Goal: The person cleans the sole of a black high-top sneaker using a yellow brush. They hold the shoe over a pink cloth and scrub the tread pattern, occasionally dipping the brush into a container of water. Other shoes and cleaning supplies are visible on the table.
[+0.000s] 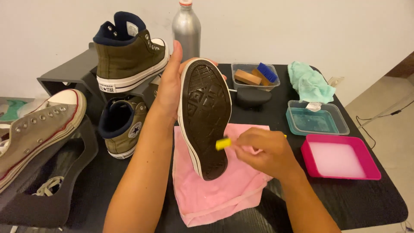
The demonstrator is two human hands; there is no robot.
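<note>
My left hand [169, 84] grips a sneaker [205, 114] from the side and holds it upright, its dark brown patterned sole facing me, its heel end resting on a pink cloth [217, 190]. My right hand [263, 151] is closed around a small yellow brush [223, 143], whose head touches the lower part of the sole. The shoe's upper is hidden behind the sole.
Two olive high-top sneakers [127, 51] [122, 127] sit on and under a dark rack [64, 75] at left, beside a beige sneaker [39, 129]. At right stand a pink tray of white liquid [340, 157], a clear tub of water [317, 118], a green cloth [310, 82], a tub of brushes [254, 75] and a metal bottle [186, 28].
</note>
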